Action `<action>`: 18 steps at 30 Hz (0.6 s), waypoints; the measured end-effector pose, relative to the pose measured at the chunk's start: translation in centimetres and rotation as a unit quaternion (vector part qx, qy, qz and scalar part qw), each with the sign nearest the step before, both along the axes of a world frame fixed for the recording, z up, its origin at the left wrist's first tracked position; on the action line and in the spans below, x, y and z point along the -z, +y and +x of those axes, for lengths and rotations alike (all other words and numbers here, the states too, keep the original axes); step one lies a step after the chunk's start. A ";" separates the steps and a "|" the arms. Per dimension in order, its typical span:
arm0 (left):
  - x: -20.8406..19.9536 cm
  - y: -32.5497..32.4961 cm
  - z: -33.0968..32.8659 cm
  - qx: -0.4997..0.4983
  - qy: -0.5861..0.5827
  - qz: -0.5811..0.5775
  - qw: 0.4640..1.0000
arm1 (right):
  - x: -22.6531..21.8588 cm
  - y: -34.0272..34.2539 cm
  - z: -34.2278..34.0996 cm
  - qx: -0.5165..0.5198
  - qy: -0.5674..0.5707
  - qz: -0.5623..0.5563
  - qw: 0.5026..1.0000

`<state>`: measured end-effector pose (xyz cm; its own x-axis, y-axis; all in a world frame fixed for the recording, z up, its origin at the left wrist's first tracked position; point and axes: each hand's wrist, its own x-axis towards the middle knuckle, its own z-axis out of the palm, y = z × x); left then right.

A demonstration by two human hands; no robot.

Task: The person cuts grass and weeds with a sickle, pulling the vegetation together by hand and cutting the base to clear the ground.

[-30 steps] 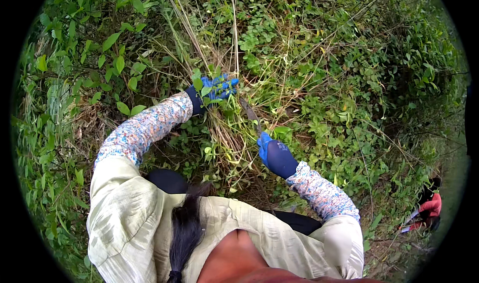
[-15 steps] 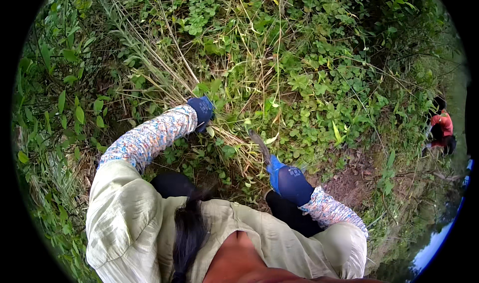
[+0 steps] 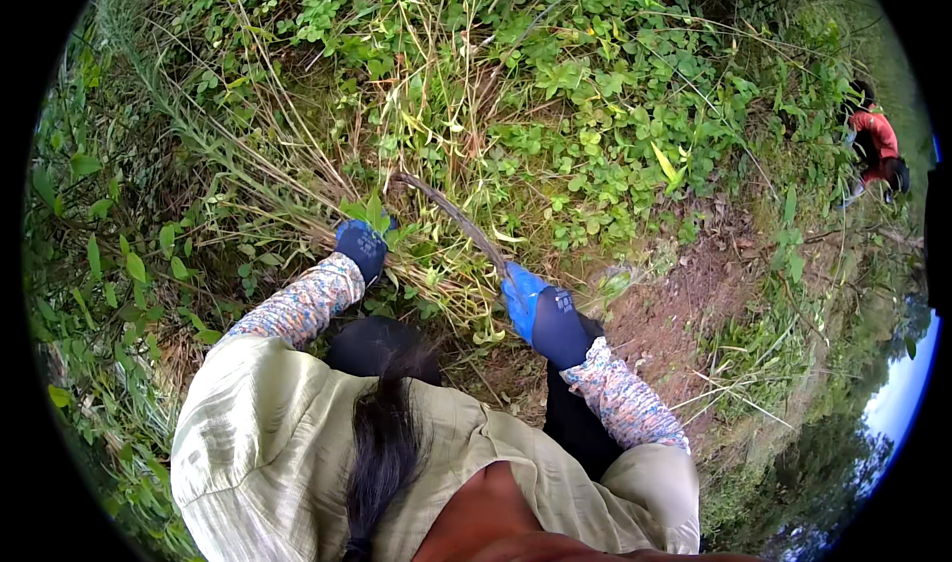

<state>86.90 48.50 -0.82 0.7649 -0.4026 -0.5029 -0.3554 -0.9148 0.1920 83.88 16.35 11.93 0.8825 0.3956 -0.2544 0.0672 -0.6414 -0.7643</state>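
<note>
While a bundle of stems point(image 3: 428, 277) is grasped by the left hand point(image 3: 363, 246), a sickle point(image 3: 454, 215) is held by the right hand point(image 3: 538, 309); both hands are covered by blue gloves with darker backs. The left fingers are closed around the stems, which are seen to stick out on either side of the fist; the right fingers are wrapped around the sickle's lower end, and its handle is mostly hidden by the glove. The curved blade is slanted up and to the left, its tip lying just beyond the left hand, over the grass point(image 3: 421, 151); whether any stem is touched by the edge cannot be told.

The forearms are covered by flowered sleeves point(image 3: 297, 302); a pale shirt point(image 3: 268, 423) is worn, and a tail of dark hair point(image 3: 382, 453) is hung down its front. Beyond the hands the slope is covered by low leaves point(image 3: 620, 131); bare soil point(image 3: 654, 339) is exposed to the right of the right hand; at the far right, a person in red point(image 3: 877, 141) is seen bent over.
</note>
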 end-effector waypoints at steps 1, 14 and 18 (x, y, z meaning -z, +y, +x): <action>0.4 0.1 -0.3 0.000 -0.066 -0.025 0.998 | -0.8 -0.1 0.0 -0.028 -0.034 -0.038 0.998; -3.1 -1.0 2.6 0.028 0.114 0.084 0.990 | -4.0 11.2 15.8 -0.218 -0.312 -0.244 0.892; -4.5 -1.1 3.0 -0.013 0.104 0.069 0.992 | 0.6 2.8 13.2 -0.157 -0.239 -0.301 0.910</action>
<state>89.86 47.38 3.69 0.6484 -0.3012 -0.6992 -0.2979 -0.9456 0.1312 97.06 19.16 11.37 0.8172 0.5626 -0.1248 0.5512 -0.8263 -0.1159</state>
